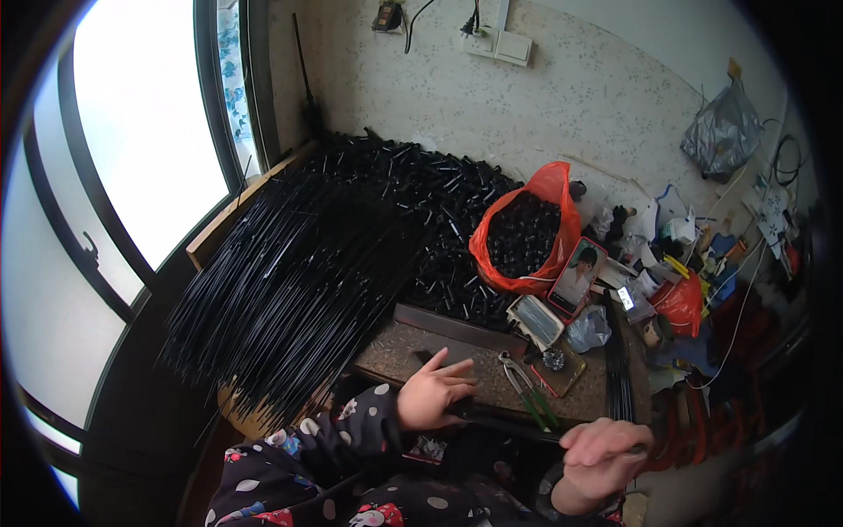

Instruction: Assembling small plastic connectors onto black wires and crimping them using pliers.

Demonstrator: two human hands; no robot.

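Note:
My left hand point(436, 393) is over the near edge of the brown speckled worktop point(386, 347), fingers spread apart. Beside its thumb begins a long dark bar point(509, 422), which runs right toward my other hand; whether the left hand touches it I cannot tell. Farther right, my right hand point(606, 452) is closed with its fingers curled; what is in them does not show clearly. Between the hands, green-handled pincers point(527, 393) lie on the worktop, jaws pointing away from me. A dark strip-shaped block point(452, 328) lies behind my left hand.
A thick spread of thin black rods point(281, 281) covers the left. Behind lies a heap of short black tubes point(421, 193). A red plastic bag point(486, 230) holds small black parts. A phone point(577, 277), a clear bag point(589, 328) and more rods point(619, 378) are at right, beside clutter.

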